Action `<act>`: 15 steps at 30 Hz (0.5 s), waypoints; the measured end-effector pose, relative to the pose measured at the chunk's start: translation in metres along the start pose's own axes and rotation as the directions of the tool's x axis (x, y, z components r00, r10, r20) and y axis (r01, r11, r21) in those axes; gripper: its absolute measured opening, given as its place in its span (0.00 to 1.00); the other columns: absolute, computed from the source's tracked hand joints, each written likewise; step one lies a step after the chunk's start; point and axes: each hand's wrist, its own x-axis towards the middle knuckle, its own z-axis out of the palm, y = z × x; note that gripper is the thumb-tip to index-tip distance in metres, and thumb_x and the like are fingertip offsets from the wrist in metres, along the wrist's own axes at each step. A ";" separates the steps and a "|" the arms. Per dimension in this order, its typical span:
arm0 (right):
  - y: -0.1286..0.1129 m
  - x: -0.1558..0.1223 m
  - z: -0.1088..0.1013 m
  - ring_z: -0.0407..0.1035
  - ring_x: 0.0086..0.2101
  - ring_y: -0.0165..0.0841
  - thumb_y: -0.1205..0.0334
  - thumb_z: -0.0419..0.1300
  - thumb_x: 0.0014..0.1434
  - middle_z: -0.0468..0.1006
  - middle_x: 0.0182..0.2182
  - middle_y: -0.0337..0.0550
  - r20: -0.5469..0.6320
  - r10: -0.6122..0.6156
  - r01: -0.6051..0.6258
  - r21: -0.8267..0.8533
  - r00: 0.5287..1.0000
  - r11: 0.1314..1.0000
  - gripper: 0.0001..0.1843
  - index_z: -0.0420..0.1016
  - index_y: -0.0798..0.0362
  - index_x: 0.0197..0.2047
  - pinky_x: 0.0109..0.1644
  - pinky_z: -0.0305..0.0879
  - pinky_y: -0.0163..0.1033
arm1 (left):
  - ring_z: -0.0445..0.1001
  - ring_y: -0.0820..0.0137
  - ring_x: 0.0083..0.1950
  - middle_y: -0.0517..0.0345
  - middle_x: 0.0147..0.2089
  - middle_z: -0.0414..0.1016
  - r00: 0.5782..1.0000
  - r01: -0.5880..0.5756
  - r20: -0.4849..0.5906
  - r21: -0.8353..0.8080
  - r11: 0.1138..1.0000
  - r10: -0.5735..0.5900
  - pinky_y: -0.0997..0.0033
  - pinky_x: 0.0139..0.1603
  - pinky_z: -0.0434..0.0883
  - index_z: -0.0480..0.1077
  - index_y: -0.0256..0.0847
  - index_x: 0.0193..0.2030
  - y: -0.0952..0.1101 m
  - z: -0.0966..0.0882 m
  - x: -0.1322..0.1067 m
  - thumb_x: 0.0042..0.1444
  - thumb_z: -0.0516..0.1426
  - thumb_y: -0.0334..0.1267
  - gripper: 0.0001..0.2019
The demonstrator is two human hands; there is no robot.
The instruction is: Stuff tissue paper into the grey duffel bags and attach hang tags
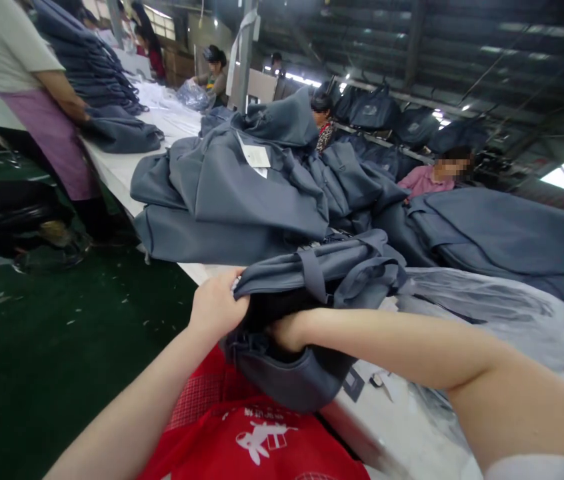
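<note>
I hold a folded grey fabric garment (322, 273) over the near edge of a long white table (402, 427). My left hand (215, 308) pinches its left edge, fingers closed on the cloth. My right hand (285, 333) reaches inside the garment's opening, and its fingers are hidden in the fabric. A belt loop and waistband show on top of the piece. Below it, against my body, is a red apron (257, 440) with a white print.
A heap of the same grey garments (242, 193) covers the table ahead, and more lie at the right (512, 233). Clear plastic bags (492, 313) lie beside my right arm. A person in a pink apron (52, 133) stands at the left on a green floor; others work behind.
</note>
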 end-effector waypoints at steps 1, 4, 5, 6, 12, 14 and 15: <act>0.000 0.000 0.006 0.77 0.39 0.41 0.67 0.62 0.54 0.81 0.42 0.54 0.024 0.026 -0.025 -0.008 0.999 1.000 0.19 0.77 0.58 0.50 0.40 0.71 0.40 | 0.76 0.58 0.47 0.53 0.45 0.79 0.998 0.026 -0.057 -0.032 0.999 -0.028 0.64 0.48 0.69 0.73 0.43 0.49 0.000 0.004 0.007 0.52 0.54 0.37 0.17; 0.004 -0.015 0.003 0.75 0.46 0.44 0.57 0.57 0.61 0.77 0.49 0.58 0.059 0.083 -0.084 0.013 0.995 0.996 0.24 0.70 0.59 0.58 0.44 0.71 0.42 | 0.77 0.58 0.45 0.54 0.44 0.80 0.988 0.069 -0.132 -0.093 0.993 -0.080 0.65 0.45 0.69 0.73 0.43 0.49 -0.007 0.009 0.018 0.52 0.55 0.39 0.17; 0.006 -0.025 -0.005 0.74 0.47 0.46 0.52 0.56 0.61 0.77 0.50 0.59 0.051 0.088 -0.089 0.023 0.995 0.996 0.27 0.70 0.59 0.58 0.45 0.71 0.44 | 0.77 0.58 0.44 0.54 0.43 0.80 0.990 0.072 -0.118 -0.092 0.993 -0.083 0.65 0.44 0.69 0.74 0.44 0.49 -0.011 0.008 0.020 0.53 0.55 0.40 0.17; 0.009 -0.038 -0.013 0.73 0.48 0.47 0.47 0.54 0.61 0.76 0.50 0.59 0.026 0.077 -0.078 0.034 0.997 0.996 0.29 0.71 0.60 0.57 0.46 0.70 0.45 | 0.77 0.58 0.43 0.54 0.43 0.80 0.992 0.071 -0.094 -0.081 0.994 -0.078 0.65 0.43 0.69 0.74 0.44 0.48 -0.014 0.007 0.022 0.53 0.55 0.41 0.16; 0.040 -0.126 -0.043 0.74 0.45 0.43 0.52 0.51 0.65 0.79 0.42 0.55 -0.416 0.135 -0.166 -0.039 0.899 0.985 0.21 0.77 0.58 0.47 0.51 0.65 0.43 | 0.76 0.60 0.43 0.56 0.43 0.79 0.999 -0.035 0.031 0.015 0.999 0.034 0.67 0.42 0.67 0.74 0.45 0.44 -0.012 -0.013 0.036 0.53 0.56 0.51 0.17; 0.053 -0.135 -0.038 0.73 0.46 0.43 0.55 0.55 0.62 0.78 0.45 0.56 -0.550 0.209 -0.281 -0.049 0.808 0.958 0.22 0.70 0.58 0.56 0.50 0.65 0.43 | 0.76 0.60 0.42 0.56 0.40 0.79 0.998 -0.055 0.017 0.059 0.997 0.054 0.68 0.40 0.66 0.74 0.45 0.41 0.000 -0.019 0.039 0.52 0.56 0.56 0.19; 0.058 -0.135 -0.035 0.73 0.45 0.43 0.57 0.56 0.61 0.77 0.47 0.55 -0.591 0.223 -0.305 -0.041 0.775 0.952 0.25 0.66 0.57 0.60 0.49 0.65 0.43 | 0.76 0.60 0.41 0.57 0.38 0.79 0.998 -0.063 0.012 0.083 0.995 0.062 0.67 0.38 0.66 0.74 0.45 0.39 0.008 -0.020 0.039 0.52 0.55 0.58 0.19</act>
